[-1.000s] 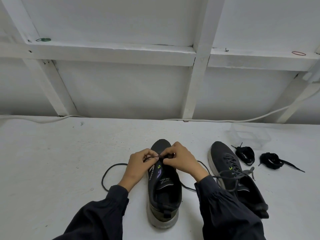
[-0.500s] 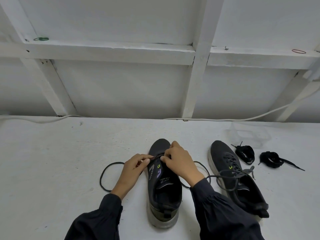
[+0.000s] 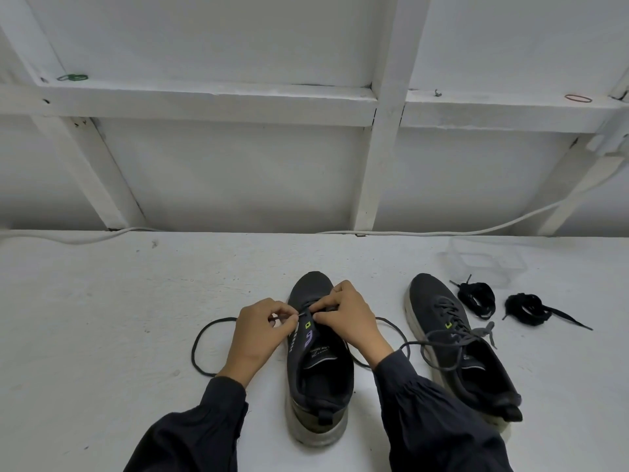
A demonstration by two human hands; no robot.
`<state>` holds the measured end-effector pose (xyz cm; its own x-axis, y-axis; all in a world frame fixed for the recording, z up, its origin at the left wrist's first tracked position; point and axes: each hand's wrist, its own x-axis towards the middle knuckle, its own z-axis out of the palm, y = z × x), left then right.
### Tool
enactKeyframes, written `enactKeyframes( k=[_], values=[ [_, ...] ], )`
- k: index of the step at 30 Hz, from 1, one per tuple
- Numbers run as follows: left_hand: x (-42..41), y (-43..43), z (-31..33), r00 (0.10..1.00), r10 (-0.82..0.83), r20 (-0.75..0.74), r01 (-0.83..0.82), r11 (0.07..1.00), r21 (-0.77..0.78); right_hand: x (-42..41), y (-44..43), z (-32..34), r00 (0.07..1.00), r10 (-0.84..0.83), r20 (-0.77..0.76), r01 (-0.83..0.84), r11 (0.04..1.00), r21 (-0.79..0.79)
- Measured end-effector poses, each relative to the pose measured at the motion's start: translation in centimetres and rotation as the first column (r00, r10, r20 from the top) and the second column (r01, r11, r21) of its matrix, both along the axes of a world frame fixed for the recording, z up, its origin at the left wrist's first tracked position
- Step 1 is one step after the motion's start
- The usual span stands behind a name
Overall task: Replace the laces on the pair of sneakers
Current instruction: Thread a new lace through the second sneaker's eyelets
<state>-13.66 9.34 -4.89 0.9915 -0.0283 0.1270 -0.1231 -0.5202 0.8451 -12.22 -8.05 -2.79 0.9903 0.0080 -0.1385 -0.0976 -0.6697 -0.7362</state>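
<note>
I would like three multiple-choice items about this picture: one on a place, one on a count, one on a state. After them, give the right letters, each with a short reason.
1. Where do the black lace bundles lie?
A. right of the right-hand sneaker
B. inside a clear container
C. on the wall ledge

2. How many such bundles are there?
A. one
B. two
C. four

3. What does the left hand do?
A. lies flat on the table
B. pinches the lace at the middle sneaker
C. lifts a bundle

Answers: 1 A, both lie just right of its toe; 2 B, two separate coils show; 3 B, its fingertips close on the lace end.
</note>
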Motion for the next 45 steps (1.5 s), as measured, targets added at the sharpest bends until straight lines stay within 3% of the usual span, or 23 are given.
enactKeyframes(
  k=[12,17,28,32,37,41,45],
  values=[
    [0.9,-0.4,2.2,0.996,-0.083,-0.013,0.083,0.951,0.297,0.0,0.0,-0.3,0.999,-0.029,0.015,0.029,0.998,0.05],
    [1.6,-1.0,4.0,0.985,-0.156,-0.072,0.171,0.857,0.486,0.0,0.2,-0.3,0.999,-0.045,0.006,0.045,0.997,0.063],
    [2.6,-1.6,5.1,0.966,-0.198,-0.168,0.259,0.795,0.549,-0.1,0.3,-0.3,0.998,-0.055,0.028,0.05,0.988,0.146],
    [2.6,-1.5,4.4,0.967,-0.19,-0.172,0.251,0.832,0.494,0.1,0.2,-0.4,0.999,-0.035,0.025,0.032,0.992,0.121],
    [2.4,-0.2,3.2,0.966,-0.172,-0.193,0.216,0.946,0.24,0.2,0.4,-0.5,1.0,-0.001,-0.007,0.001,1.0,0.025],
    [1.7,-0.3,2.0,0.976,-0.167,-0.141,0.18,0.98,0.08,0.0,0.7,-0.4,1.0,0.002,0.021,0.0,0.997,-0.08],
    [1.1,-0.7,1.6,0.982,-0.155,-0.107,0.163,0.984,0.077,-0.1,0.9,0.1,0.999,0.048,0.013,-0.045,0.986,-0.16]
  ],
)
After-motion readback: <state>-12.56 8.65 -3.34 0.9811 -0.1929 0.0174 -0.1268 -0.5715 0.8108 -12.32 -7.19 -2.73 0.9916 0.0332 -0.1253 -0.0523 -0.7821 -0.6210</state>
